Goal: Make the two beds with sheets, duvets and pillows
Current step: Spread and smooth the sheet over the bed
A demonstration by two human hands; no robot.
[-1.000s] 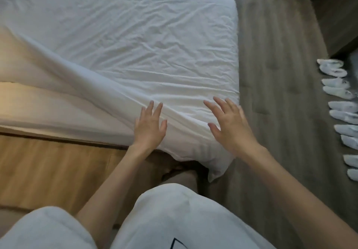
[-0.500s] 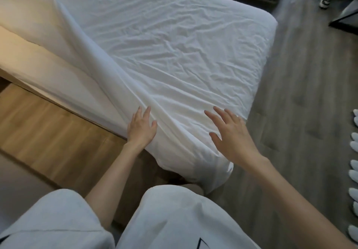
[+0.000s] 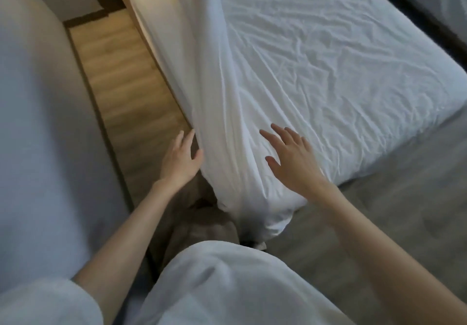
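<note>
Both grips released: left hand (image 3: 180,159) beside, right hand (image 3: 290,160) over the wrinkled white sheet (image 3: 316,59).

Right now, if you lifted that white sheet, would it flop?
Probably floppy: the sheet is creased all over and hangs in folds at its near corner. Likely light too, since it drapes loosely down the side by the left hand.

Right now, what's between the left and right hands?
Only the white sheet, draped in folds at the near corner. The left hand is at its side face, the right hand over its top. Shown in the head view.
</note>
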